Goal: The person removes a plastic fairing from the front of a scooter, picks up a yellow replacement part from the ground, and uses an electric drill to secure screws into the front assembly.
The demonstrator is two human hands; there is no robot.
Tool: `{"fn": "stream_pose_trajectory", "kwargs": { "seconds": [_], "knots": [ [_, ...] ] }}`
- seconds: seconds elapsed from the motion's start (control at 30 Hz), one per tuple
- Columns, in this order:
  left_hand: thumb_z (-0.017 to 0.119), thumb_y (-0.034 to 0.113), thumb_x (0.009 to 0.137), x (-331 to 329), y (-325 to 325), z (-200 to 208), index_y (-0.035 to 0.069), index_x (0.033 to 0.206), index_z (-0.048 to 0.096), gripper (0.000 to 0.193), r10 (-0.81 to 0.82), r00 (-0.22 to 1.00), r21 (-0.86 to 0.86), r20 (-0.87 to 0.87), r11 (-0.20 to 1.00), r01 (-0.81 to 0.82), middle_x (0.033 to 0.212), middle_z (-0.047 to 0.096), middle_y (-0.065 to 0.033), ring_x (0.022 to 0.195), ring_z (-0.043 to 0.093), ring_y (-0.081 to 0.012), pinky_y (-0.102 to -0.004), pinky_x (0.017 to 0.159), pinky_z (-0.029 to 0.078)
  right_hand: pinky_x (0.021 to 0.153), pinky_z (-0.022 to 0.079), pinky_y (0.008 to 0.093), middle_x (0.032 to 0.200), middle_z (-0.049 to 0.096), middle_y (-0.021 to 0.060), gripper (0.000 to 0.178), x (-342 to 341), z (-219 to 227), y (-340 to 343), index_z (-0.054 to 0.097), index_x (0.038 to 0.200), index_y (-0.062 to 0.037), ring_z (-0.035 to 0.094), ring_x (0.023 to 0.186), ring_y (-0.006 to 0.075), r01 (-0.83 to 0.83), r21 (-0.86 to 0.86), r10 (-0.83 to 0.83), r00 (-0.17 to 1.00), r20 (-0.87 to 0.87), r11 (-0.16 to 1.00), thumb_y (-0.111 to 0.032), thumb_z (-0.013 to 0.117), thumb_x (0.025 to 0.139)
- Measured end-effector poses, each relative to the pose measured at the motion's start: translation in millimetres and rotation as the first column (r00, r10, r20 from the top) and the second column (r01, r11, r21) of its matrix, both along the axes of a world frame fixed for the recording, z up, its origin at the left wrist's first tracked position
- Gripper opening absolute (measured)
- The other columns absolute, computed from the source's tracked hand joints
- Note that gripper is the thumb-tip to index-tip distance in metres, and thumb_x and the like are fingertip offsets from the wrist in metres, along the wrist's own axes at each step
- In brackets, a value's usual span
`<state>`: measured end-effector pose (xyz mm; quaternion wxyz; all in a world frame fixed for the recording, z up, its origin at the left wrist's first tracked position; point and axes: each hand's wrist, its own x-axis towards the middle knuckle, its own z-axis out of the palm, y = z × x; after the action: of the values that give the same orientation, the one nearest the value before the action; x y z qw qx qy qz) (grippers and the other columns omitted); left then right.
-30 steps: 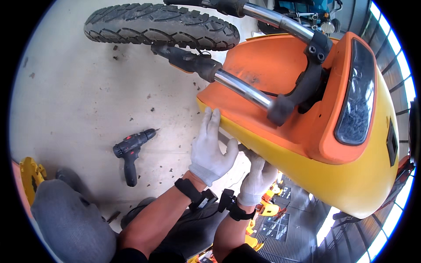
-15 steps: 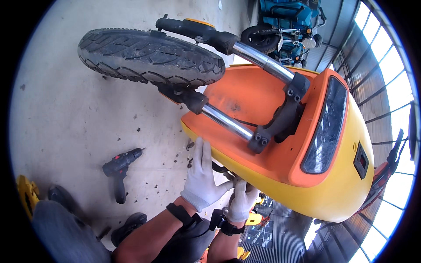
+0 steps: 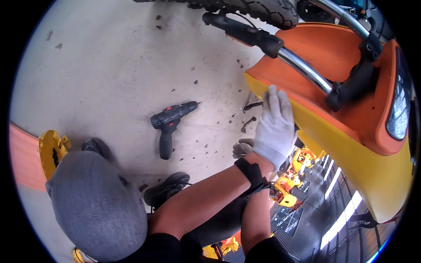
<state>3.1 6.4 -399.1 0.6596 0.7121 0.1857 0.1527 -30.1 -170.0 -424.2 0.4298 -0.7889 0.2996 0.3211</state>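
My left hand [image 3: 276, 125], in a white glove, lies with fingers stretched along the yellow lower edge of an orange-and-yellow scooter front panel [image 3: 346, 140]. Behind my left wrist, my right hand [image 3: 244, 148] shows only gloved fingers, which point left over the floor. They look stretched out with nothing visible in them; its palm is hidden. A chrome fork leg [image 3: 305, 69] and part of the black tyre [image 3: 267, 11] stand above the panel. On the floor to the left lies a black cordless drill [image 3: 169, 125] with red marks.
Two small dark lever-like parts [image 3: 248, 124] lie beside my left hand, among scattered dirt crumbs. At the left is a yellow plastic piece [image 3: 52, 151], by a grey-clothed knee [image 3: 98, 206] and a black shoe [image 3: 166, 188]. Yellow vehicles [image 3: 287, 188] stand farther back at the lower right.
The view has swung left, shifting the scooter toward the upper right. My right hand has come away from the panel's underside and now sits behind my left wrist. My left hand stays on the edge.
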Motion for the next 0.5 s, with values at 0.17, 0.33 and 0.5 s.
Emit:
{"fn": "stream_pose_trajectory", "kwargs": {
  "seconds": [0.17, 0.33, 0.5],
  "knots": [
    [0.076, 0.031, 0.082, -1, 3, -4, -0.019, 0.142, 0.031, 0.091, -0.013, 1.000, 0.054, -0.012, 0.998, 0.013, 0.146, 0.036, -0.0360, 0.138, 0.041, -0.0487, -0.0410, 0.112, 0.044, 0.080, 0.059, 0.0367, 0.107, 0.066, 0.0153, 0.052, -24, -114, 22, 0.059, 0.124, 0.0063, 0.066, 0.097, 0.0237, -0.367, -0.009, 0.325, 0.837, -0.440, 0.930, -0.033, 0.071, 0.093],
    [0.082, 0.029, 0.077, 0, 5, -5, -0.018, 0.144, 0.027, 0.098, -0.065, 0.998, -0.141, -0.003, 0.988, 0.064, 0.146, 0.033, -0.0377, 0.138, 0.041, -0.0497, -0.0384, 0.108, 0.048, 0.090, 0.054, 0.0393, 0.120, 0.067, 0.0237, 0.070, -65, -186, 79, 0.058, 0.126, 0.0081, 0.068, 0.107, 0.0325, -0.696, -0.065, 0.675, 0.711, -0.195, 0.715, -0.046, 0.076, 0.085],
    [0.085, 0.033, 0.073, -2, 6, -6, -0.010, 0.149, 0.023, 0.106, 0.089, 0.995, 0.047, 0.041, 0.995, -0.091, 0.147, 0.035, -0.0357, 0.116, 0.062, -0.0439, -0.0404, 0.088, 0.058, 0.087, 0.053, 0.0392, 0.107, 0.071, 0.0180, 0.061, -82, -209, 104, 0.062, 0.118, 0.0053, 0.069, 0.098, 0.0301, -0.676, -0.081, 0.652, 0.731, -0.203, 0.733, -0.040, 0.079, 0.081]
  ]
}}
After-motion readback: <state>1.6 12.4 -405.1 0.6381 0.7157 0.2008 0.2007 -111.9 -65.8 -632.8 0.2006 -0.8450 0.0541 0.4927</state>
